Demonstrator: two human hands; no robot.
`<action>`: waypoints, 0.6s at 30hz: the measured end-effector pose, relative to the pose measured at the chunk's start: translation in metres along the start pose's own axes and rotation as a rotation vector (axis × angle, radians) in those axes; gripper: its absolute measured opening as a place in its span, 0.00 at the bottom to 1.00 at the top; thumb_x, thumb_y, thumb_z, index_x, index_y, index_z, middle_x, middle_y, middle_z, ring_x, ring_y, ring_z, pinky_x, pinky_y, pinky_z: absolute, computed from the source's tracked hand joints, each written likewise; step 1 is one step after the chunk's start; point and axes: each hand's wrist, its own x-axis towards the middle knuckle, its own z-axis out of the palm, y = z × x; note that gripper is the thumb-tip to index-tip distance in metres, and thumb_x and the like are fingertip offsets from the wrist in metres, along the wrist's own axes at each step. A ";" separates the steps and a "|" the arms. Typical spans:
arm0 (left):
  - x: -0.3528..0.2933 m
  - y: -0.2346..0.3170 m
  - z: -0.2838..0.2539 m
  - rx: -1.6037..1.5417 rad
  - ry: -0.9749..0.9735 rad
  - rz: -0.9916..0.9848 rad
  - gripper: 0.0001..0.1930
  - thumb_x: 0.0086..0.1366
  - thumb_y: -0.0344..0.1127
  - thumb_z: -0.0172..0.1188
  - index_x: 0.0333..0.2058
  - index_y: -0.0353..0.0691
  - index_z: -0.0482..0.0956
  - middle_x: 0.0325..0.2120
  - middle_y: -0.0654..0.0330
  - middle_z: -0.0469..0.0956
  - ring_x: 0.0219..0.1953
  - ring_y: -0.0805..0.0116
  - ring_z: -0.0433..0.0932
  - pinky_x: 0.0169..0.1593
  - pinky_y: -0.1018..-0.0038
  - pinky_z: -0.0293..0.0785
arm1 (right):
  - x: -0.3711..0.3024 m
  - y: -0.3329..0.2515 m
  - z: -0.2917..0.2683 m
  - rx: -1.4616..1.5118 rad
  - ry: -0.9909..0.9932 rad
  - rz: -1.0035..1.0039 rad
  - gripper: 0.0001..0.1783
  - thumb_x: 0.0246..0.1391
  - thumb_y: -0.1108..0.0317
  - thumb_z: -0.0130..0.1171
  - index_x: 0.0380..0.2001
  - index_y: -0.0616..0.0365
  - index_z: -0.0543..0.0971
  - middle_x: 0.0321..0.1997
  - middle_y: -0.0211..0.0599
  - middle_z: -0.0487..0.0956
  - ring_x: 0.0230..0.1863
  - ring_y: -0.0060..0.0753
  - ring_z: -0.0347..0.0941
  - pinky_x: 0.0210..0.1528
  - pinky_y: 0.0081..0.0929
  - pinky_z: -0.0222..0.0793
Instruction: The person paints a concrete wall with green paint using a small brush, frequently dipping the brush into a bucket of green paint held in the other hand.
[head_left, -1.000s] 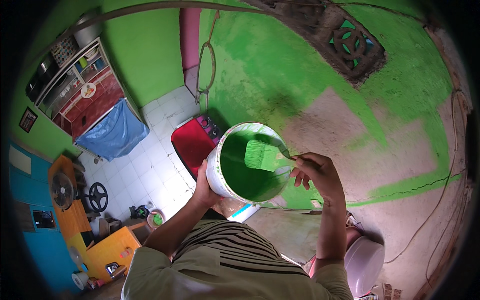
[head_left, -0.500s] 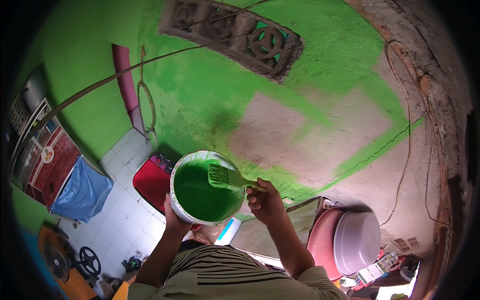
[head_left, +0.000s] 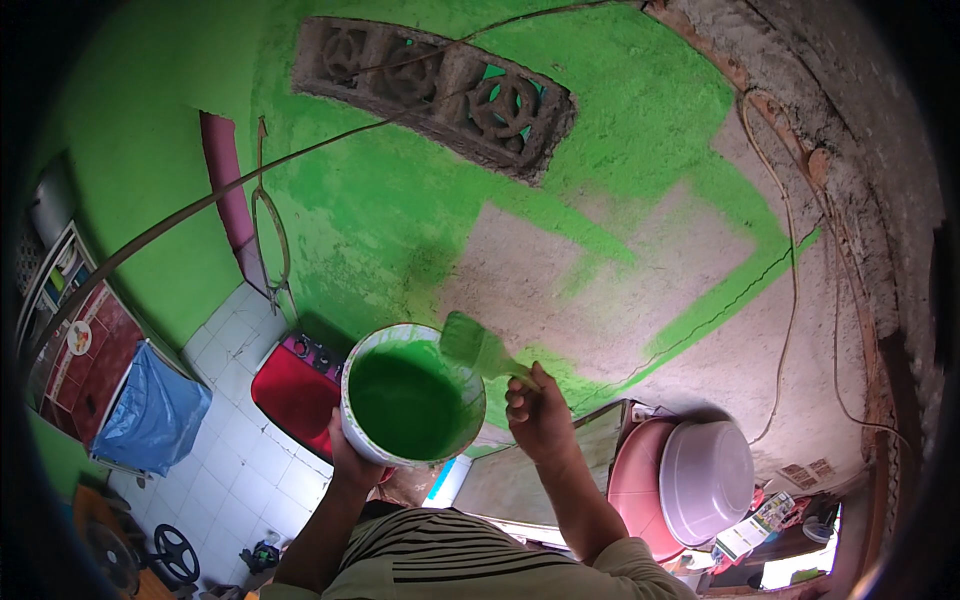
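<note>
A white bucket (head_left: 476, 430) of green paint rests in the grip of my left hand (head_left: 350, 455), whose fingers hold its lower left side. My right hand (head_left: 540, 412) is closed around the handle of a paintbrush (head_left: 478, 348). Green paint coats the brush head, which is raised at the bucket's upper right rim. Whether it touches the rim I cannot tell. Beyond stands a wall (head_left: 600, 280), partly green and partly bare pinkish plaster, with a green band along a crack.
A concrete vent block (head_left: 440, 85) sits high in the wall, and a cable (head_left: 215, 195) crosses in front. Left are a red-topped item (head_left: 295, 395) and a cabinet with a blue plastic sheet (head_left: 155, 410). Pink and lilac basins (head_left: 708, 482) lean at the right, beside a board (head_left: 545, 470).
The paintbrush has risen from over the paint to the bucket's upper right edge, its head turned more upward. The whole view has shifted slightly.
</note>
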 end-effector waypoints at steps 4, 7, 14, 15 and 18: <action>0.000 0.005 -0.028 0.030 -0.083 -0.019 0.37 0.75 0.64 0.32 0.69 0.43 0.62 0.66 0.53 0.67 0.67 0.51 0.67 0.70 0.52 0.62 | 0.010 -0.029 0.005 0.038 0.035 -0.179 0.12 0.70 0.55 0.54 0.37 0.50 0.75 0.31 0.31 0.82 0.27 0.19 0.76 0.24 0.14 0.69; -0.009 0.014 -0.026 0.045 -0.096 -0.010 0.37 0.75 0.64 0.31 0.68 0.43 0.62 0.66 0.52 0.67 0.67 0.51 0.67 0.70 0.52 0.62 | 0.028 -0.068 0.000 0.026 0.031 -0.389 0.11 0.70 0.59 0.53 0.44 0.56 0.75 0.35 0.36 0.84 0.30 0.24 0.81 0.27 0.15 0.74; -0.024 0.020 -0.021 0.033 -0.035 0.020 0.34 0.76 0.61 0.32 0.65 0.42 0.67 0.61 0.53 0.72 0.62 0.53 0.72 0.66 0.54 0.69 | 0.090 -0.177 0.011 -0.646 0.202 -0.925 0.16 0.68 0.63 0.59 0.47 0.68 0.78 0.33 0.42 0.83 0.30 0.27 0.81 0.29 0.21 0.77; -0.027 0.021 -0.016 0.032 -0.038 0.022 0.34 0.76 0.61 0.32 0.65 0.42 0.67 0.61 0.53 0.72 0.62 0.53 0.72 0.66 0.54 0.69 | 0.097 -0.189 0.016 -0.646 0.199 -0.928 0.16 0.68 0.63 0.59 0.47 0.68 0.78 0.33 0.42 0.83 0.30 0.27 0.81 0.29 0.21 0.77; -0.039 0.023 0.005 0.140 -0.081 0.153 0.31 0.76 0.57 0.34 0.62 0.41 0.70 0.57 0.54 0.75 0.59 0.55 0.75 0.63 0.56 0.72 | 0.118 -0.215 0.027 -1.114 0.165 -1.007 0.14 0.66 0.66 0.60 0.47 0.68 0.81 0.34 0.40 0.84 0.29 0.26 0.81 0.31 0.23 0.79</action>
